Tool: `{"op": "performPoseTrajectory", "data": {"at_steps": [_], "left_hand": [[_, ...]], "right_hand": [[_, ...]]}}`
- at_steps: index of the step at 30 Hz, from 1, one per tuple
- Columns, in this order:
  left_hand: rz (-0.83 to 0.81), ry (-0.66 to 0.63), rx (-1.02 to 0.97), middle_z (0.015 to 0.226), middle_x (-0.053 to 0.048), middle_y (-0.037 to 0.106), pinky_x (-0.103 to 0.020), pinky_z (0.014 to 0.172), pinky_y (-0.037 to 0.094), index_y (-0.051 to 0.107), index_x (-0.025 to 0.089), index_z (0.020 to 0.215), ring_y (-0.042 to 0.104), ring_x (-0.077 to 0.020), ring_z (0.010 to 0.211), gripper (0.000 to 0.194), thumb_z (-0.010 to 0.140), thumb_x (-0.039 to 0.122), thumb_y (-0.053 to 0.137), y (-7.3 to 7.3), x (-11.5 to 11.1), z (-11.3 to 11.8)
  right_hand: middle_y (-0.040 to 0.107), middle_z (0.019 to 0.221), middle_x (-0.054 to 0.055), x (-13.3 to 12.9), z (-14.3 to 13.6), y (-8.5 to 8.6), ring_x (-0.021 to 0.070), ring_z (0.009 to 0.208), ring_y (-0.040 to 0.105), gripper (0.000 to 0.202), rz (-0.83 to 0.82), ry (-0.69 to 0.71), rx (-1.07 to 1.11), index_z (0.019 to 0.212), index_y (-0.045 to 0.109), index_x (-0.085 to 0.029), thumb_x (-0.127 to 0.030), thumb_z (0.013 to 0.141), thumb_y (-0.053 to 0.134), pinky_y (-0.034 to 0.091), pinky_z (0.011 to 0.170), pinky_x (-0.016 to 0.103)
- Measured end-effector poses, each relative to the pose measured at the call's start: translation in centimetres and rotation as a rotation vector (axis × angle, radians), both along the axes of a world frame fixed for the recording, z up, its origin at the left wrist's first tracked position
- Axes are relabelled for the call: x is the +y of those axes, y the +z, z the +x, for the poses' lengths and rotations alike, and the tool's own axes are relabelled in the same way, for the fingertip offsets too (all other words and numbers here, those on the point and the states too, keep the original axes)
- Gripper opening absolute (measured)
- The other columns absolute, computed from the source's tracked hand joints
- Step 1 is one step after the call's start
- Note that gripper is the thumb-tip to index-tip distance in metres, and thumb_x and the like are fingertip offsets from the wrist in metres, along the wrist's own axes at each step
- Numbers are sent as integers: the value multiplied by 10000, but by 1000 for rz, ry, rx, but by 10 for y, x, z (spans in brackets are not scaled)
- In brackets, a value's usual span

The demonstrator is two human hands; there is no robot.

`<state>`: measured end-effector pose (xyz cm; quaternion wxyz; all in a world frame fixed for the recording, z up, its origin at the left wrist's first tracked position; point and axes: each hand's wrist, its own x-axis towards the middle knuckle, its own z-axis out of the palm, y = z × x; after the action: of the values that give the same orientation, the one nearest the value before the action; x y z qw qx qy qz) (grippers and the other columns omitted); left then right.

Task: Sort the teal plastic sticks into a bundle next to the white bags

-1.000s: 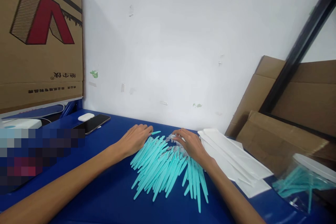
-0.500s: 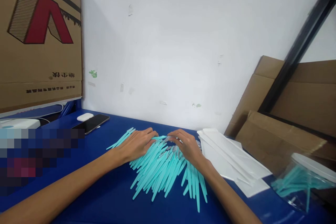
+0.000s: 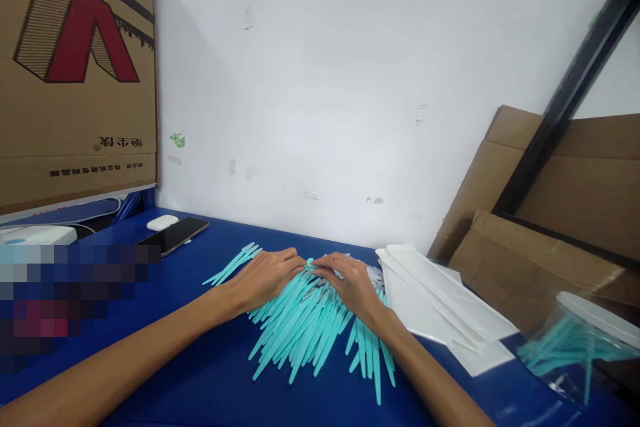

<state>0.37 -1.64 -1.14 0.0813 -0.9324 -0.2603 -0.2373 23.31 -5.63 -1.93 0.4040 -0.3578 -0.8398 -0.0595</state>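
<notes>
From the head view, here are both hands, almost fingertip to fingertip above the blue table (image 3: 200, 380): the left hand (image 3: 273, 273) has thumb and fingers pinched together on a small teal stick (image 3: 309, 263), and the right hand (image 3: 350, 280) meets it from the other side, thumb and finger closed on its end, with most of that stick hidden by the fingers. Right below them spreads the big pile of sticks (image 3: 295, 330), teal, overlapping, fanned out toward the near edge, a looser bunch lying under the right wrist. Grey pieces (image 3: 375, 277) peek out just beside the right hand. Over by the left hand, a little row of sticks (image 3: 233, 265) lies slantwise, apart from the pile. Farther left, there's a dark phone (image 3: 183, 235) lying flat, a white case (image 3: 163, 222) just behind it. Across to the right, white bags (image 3: 440, 293) overlap on the tabletop, and beyond them a clear tub (image 3: 560, 380) with a white lid (image 3: 600, 320) holds more teal sticks. Behind everything rises the white wall (image 3: 310, 93), a printed cardboard box (image 3: 90, 120) at upper left.
</notes>
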Motion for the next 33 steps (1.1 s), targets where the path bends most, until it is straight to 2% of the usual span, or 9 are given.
{"op": "performPoseTrajectory", "data": {"at_steps": [3, 6, 8, 11, 16, 19, 23, 28, 33], "left_hand": [[2, -20, 21, 969, -63, 621, -259, 601, 403, 594, 191, 1175, 606, -151, 750, 394, 1041, 310, 243, -3, -1, 2], [-19, 22, 12, 978, -58, 621, -266, 610, 408, 589, 207, 1189, 599, -153, 749, 382, 1037, 307, 253, -1, 0, 3], [-14, 104, -11, 994, -63, 628, -280, 647, 425, 594, 211, 1175, 603, -174, 807, 363, 1030, 303, 274, 2, 3, 1], [37, 247, -1, 941, -90, 648, -328, 734, 445, 626, 185, 1078, 581, -236, 923, 326, 1006, 271, 319, 7, 11, -6], [-28, 510, 110, 872, -129, 654, -350, 692, 447, 627, 157, 918, 587, -287, 911, 244, 938, 192, 386, 9, 29, -25], [-91, 597, 155, 908, -152, 650, -357, 684, 449, 626, 139, 888, 611, -298, 894, 228, 912, 170, 401, 6, 35, -32], [-113, 574, 148, 947, -149, 648, -340, 675, 443, 628, 148, 914, 619, -287, 907, 213, 895, 176, 418, 4, 33, -31], [-255, 367, 61, 945, -88, 672, -316, 644, 429, 643, 216, 907, 635, -245, 839, 215, 891, 352, 478, 3, 23, -22], [-340, 364, 76, 887, -74, 693, -321, 622, 429, 645, 226, 891, 642, -257, 809, 237, 861, 413, 503, 0, 18, -18]], "right_hand": [[721, 985, 64, -2, -6, -2, 198, 891, 684, 228, -14, -13, -32, 1091, 678, -239, -338, 979, 507, 556, 788, 316], [720, 1013, 64, -3, -4, 5, 202, 905, 683, 270, -6, -97, -92, 1165, 655, -241, -369, 973, 514, 550, 805, 326], [710, 1050, 65, -2, 2, 12, 203, 952, 669, 278, 2, -177, -118, 1191, 641, -240, -357, 979, 505, 535, 844, 335], [696, 1059, 68, 4, 17, 16, 208, 993, 641, 233, 3, -279, -144, 1094, 678, -228, -306, 989, 485, 501, 885, 357], [705, 1035, 68, 17, 41, 5, 228, 1017, 611, 225, -93, -368, -315, 1045, 707, -221, -313, 976, 513, 456, 887, 380], [722, 965, 54, 19, 45, 0, 229, 983, 616, 228, -166, -370, -398, 1012, 722, -233, -335, 972, 523, 437, 855, 368], [722, 886, 48, 18, 43, 1, 237, 943, 620, 181, -176, -409, -447, 981, 729, -243, -342, 940, 583, 405, 841, 369], [721, 872, 43, 18, 41, 1, 233, 908, 623, 139, -173, -435, -470, 950, 732, -242, -284, 929, 600, 389, 822, 361], [725, 866, 35, 18, 38, 1, 217, 879, 626, 138, -184, -415, -460, 906, 731, -234, -272, 932, 601, 383, 812, 346]]}}
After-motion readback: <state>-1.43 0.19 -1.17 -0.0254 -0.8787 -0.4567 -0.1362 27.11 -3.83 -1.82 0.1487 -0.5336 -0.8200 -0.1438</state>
